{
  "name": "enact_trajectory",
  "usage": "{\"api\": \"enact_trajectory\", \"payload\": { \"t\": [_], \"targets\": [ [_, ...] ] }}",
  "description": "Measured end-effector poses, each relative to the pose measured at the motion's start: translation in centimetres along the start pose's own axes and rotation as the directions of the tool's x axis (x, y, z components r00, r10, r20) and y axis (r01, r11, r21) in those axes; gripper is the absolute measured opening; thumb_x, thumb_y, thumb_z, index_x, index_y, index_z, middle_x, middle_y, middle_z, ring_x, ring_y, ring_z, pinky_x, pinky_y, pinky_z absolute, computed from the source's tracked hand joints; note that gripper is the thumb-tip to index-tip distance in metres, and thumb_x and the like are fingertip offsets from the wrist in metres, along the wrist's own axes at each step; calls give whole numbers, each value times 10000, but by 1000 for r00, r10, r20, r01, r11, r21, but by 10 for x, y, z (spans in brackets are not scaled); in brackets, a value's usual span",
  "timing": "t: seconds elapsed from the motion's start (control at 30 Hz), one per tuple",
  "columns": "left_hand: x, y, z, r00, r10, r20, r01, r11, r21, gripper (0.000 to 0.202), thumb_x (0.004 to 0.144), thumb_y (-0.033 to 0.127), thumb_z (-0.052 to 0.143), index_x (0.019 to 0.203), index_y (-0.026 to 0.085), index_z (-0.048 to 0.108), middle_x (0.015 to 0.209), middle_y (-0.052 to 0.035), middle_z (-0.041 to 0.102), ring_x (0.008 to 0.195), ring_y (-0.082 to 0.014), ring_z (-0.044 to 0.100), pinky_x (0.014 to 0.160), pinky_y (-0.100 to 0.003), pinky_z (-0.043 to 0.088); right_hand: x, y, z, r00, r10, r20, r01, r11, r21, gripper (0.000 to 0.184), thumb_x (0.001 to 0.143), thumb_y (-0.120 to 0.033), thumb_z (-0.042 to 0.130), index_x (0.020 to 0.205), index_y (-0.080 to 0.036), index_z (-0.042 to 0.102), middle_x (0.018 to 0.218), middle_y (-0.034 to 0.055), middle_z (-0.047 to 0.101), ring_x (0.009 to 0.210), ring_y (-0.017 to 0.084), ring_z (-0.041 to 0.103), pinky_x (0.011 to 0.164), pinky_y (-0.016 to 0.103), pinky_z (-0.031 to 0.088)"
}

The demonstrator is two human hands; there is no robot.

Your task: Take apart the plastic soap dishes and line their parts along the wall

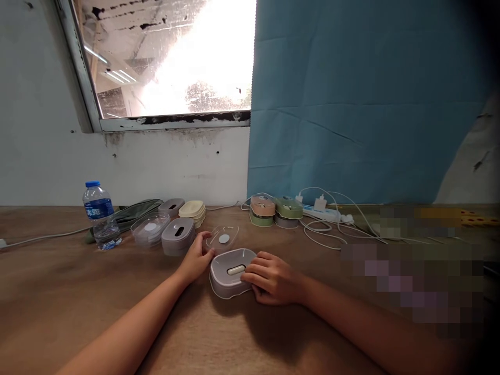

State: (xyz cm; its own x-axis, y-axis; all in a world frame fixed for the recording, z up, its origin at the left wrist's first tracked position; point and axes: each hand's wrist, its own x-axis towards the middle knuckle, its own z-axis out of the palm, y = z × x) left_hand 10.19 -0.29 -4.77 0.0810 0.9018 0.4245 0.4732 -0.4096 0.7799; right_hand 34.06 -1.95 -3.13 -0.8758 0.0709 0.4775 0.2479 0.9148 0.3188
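My right hand [273, 278] is wrapped round the right side of a grey-lilac plastic box [224, 276]. The box has a rounded top with a slot, and a cream-coloured oblong piece [236, 270] shows in that slot. My left hand [198, 258] has its thumb and fingers at the left edge of a clear plastic lid [230, 232] with a white round sticker [224, 238]. That lid is just behind the grey box. Left of it stands another grey box [177, 239] with an open slot.
A water bottle [100, 216], stacked clear lids [144, 237], a grey top [172, 205] and cream trays [192, 208] are at the back left. Pink [263, 205] and green [289, 207] lidded boxes stand behind, beside a power strip [330, 213] with loose cables [324, 229].
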Motion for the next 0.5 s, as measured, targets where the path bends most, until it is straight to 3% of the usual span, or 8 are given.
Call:
{"api": "enact_trajectory", "payload": {
  "t": [0.17,0.37,0.5],
  "targets": [
    [-3,4,-4,979,162,122,-181,970,164,274,822,194,412,1089,159,464,975,-65,579,764,-142,549,781,-307,441,4,-2,-5,982,148,116,-152,988,24,276,692,-159,470,953,-172,558,823,57,595,767,173,508,715,304,367],
    [-3,3,-5,946,212,245,-262,945,195,323,822,157,403,1128,191,503,1138,-80,561,987,-182,544,868,-306,417,6,-1,-8,934,291,207,-305,952,40,338,689,-196,506,1023,-170,557,955,85,582,891,213,496,816,342,346],
    [-2,3,-6,926,238,294,-304,930,207,297,844,166,380,1076,210,561,1073,-73,589,994,-182,541,872,-298,409,6,-2,-7,922,326,210,-345,937,57,351,690,-196,510,1038,-175,553,977,83,578,925,219,489,850,351,326]
  ]
}}
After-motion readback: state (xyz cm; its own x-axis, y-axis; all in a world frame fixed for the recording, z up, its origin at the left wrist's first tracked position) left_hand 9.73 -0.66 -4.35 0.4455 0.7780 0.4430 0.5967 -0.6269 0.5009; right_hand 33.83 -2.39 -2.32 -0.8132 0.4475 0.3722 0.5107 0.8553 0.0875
